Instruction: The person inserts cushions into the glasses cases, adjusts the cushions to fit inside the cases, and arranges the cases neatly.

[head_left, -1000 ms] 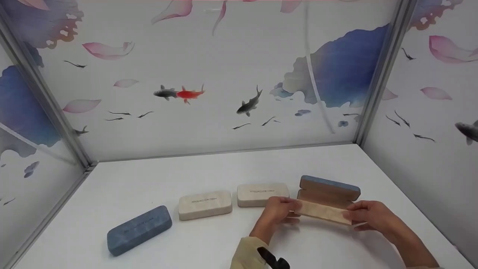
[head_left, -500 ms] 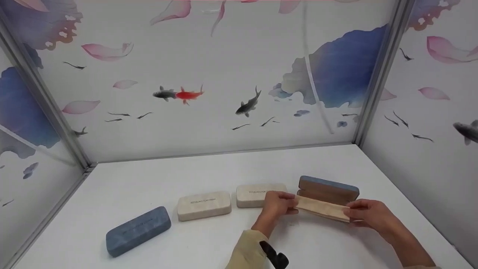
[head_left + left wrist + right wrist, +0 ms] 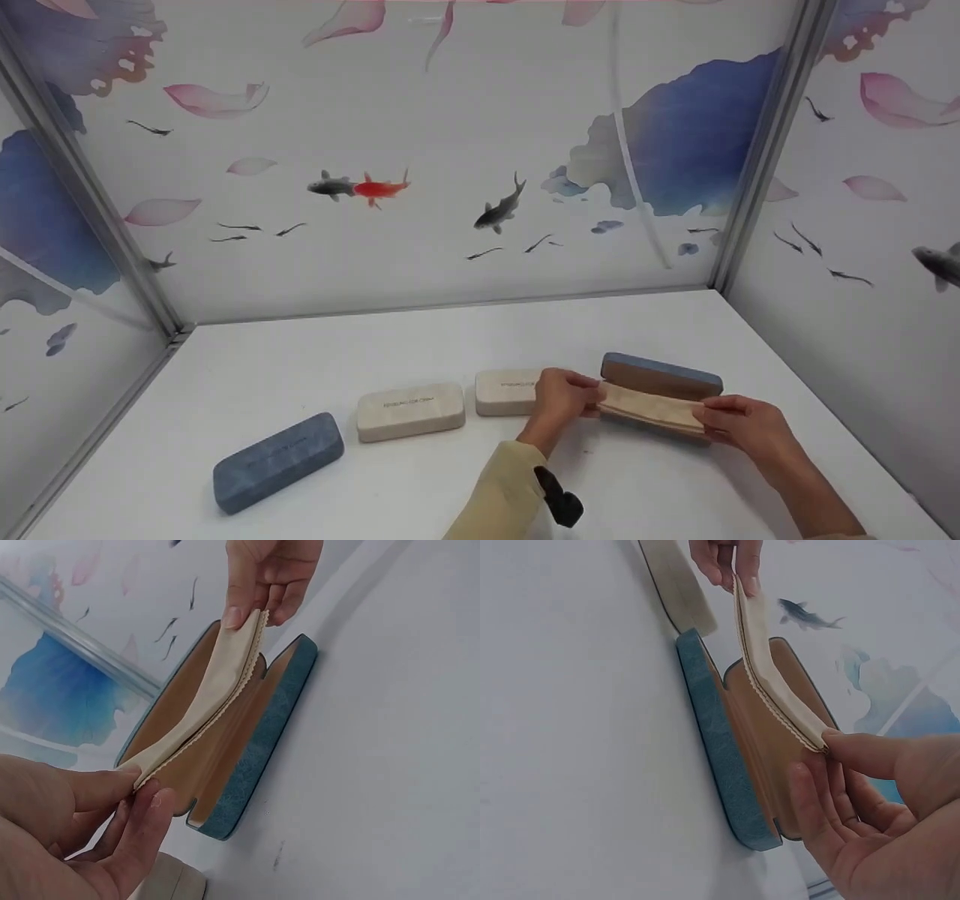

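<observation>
A folded cream cleaning cloth [image 3: 651, 406] with zigzag-cut edges stretches between both hands. My left hand [image 3: 561, 401] pinches one end between thumb and fingers; my right hand [image 3: 750, 429] pinches the other. Directly behind and below it lies an opened blue glasses case [image 3: 664, 367] with brown lining. From the left wrist view, the cloth [image 3: 217, 686] sags a little above the hollow of the case [image 3: 259, 757], apart from its bottom. In the head view the cloth hides most of the case's lower half.
Left of the opened case, a cream glasses case [image 3: 504, 394] stands closed, partly behind my left hand. Farther left are another closed cream case [image 3: 411, 412] and a closed blue case [image 3: 279, 463]. Printed panels [image 3: 420, 262] wall in the white table [image 3: 360, 495].
Both hands have carried the cloth slightly forward, so it now sits over the lower half of the blue case. The other cases have not moved.
</observation>
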Motion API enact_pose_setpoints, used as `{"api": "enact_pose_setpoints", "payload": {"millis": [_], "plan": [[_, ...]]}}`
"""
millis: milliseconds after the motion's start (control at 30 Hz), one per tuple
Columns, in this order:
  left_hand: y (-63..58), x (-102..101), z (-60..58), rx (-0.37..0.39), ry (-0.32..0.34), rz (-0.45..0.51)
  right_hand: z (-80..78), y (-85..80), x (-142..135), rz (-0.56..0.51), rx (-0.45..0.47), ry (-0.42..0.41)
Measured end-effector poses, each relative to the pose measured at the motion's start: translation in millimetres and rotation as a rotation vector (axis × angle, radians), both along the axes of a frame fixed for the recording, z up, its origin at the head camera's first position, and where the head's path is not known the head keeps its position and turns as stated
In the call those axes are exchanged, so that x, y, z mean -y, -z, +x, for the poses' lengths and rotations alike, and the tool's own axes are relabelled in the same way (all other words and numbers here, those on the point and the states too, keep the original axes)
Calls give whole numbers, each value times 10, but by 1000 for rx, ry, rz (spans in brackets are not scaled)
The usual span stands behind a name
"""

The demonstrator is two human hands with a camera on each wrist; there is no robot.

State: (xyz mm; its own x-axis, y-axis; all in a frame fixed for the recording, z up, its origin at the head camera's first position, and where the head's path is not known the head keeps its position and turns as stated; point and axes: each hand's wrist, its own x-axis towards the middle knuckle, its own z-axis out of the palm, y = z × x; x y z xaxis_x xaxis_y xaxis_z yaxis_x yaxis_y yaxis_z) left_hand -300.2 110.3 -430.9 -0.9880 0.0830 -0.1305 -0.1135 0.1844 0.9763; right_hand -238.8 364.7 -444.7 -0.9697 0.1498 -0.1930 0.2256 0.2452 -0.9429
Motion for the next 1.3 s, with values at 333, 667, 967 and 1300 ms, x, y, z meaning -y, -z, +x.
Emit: {"api": "enact_pose_setpoints", "payload": {"millis": [333, 667, 967, 1300], "plan": [[-57, -111, -90, -61, -22, -53, -18, 56, 26, -19, -48, 84], [24, -178, -125, -61, -41, -45, -35, 115, 41, -49, -52, 158], [79, -221, -111, -158, -46, -73, -36, 159, 42, -100, -67, 168], [55, -265, -89, -182, -51, -100, -30, 139, 23, -84, -48, 178]]}}
